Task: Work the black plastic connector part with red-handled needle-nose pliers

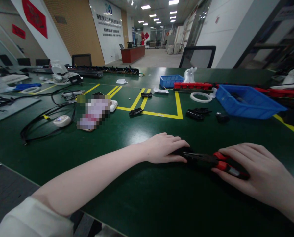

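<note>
My right hand (252, 168) is closed round the red and black handles of a pair of needle-nose pliers (206, 160). The jaws point left, toward a small black part (179, 152) that my left hand (165, 148) pinches between thumb and fingers just above the green table. The tip of the pliers is at the edge of that part; whether it grips it I cannot tell. Most of the black part is hidden by my left fingers, so its kind does not show.
Black plastic pieces (198, 113) lie beyond my hands, near a blue bin (250, 102) and a white ring (200, 97). A phone (94, 113) and a black cord with a white round device (62, 121) lie left. Yellow tape (161, 115) marks the green table (147, 194).
</note>
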Action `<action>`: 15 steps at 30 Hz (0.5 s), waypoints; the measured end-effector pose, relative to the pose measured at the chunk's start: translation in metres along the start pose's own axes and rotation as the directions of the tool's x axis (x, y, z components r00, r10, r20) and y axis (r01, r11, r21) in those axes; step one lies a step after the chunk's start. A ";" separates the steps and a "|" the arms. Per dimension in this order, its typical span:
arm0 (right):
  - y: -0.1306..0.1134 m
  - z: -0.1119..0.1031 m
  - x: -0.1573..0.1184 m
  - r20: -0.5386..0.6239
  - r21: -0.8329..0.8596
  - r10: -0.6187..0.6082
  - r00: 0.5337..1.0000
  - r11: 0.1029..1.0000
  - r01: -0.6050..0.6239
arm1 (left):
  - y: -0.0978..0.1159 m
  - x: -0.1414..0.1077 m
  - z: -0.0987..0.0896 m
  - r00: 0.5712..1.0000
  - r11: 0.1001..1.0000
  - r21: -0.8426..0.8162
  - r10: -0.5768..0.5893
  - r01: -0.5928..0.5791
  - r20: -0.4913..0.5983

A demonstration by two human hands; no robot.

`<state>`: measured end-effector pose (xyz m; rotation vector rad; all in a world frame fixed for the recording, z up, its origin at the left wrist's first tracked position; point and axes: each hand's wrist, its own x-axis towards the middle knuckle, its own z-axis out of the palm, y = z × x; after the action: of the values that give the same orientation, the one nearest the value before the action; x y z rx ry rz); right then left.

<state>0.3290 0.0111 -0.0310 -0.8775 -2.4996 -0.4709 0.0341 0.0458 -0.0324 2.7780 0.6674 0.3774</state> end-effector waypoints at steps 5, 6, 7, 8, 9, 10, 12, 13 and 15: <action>0.008 -0.002 -0.001 -0.033 -0.120 -0.094 0.995 0.989 0.089 | 0.001 0.000 -0.001 1.000 1.000 -0.006 -0.001 0.001 0.003; 0.009 -0.003 -0.001 -0.041 -0.130 -0.100 0.994 0.987 0.093 | 0.001 0.000 -0.001 1.000 1.000 -0.004 -0.007 0.007 0.010; 0.009 -0.003 -0.001 -0.049 -0.138 -0.102 0.994 0.986 0.094 | 0.001 0.000 -0.001 1.000 1.000 -0.001 -0.013 0.013 0.014; 0.009 -0.003 -0.001 -0.054 -0.142 -0.103 0.993 0.985 0.095 | 0.001 0.000 -0.001 1.000 1.000 0.001 -0.014 0.014 0.016; 0.009 -0.003 -0.001 -0.057 -0.141 -0.102 0.993 0.986 0.094 | 0.001 0.000 -0.001 1.000 1.000 0.001 -0.014 0.014 0.015; 0.009 -0.003 -0.001 -0.056 -0.135 -0.100 0.993 0.987 0.091 | 0.001 0.000 -0.001 1.000 1.000 0.001 -0.012 0.012 0.015; 0.007 -0.003 -0.002 -0.040 -0.104 -0.079 0.996 0.992 0.074 | 0.001 0.000 0.000 1.000 1.000 0.001 -0.008 0.008 0.013; 0.007 -0.003 -0.002 -0.033 -0.083 -0.064 0.997 0.995 0.061 | 0.001 0.000 0.000 1.000 1.000 0.004 -0.007 0.007 0.010; 0.005 -0.003 -0.003 -0.019 -0.040 -0.038 0.999 0.998 0.037 | 0.001 0.000 0.000 1.000 1.000 0.014 0.001 -0.001 0.008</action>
<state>0.3354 0.0122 -0.0285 -0.8383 -2.5005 -0.5410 0.0345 0.0449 -0.0320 2.7917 0.6696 0.3634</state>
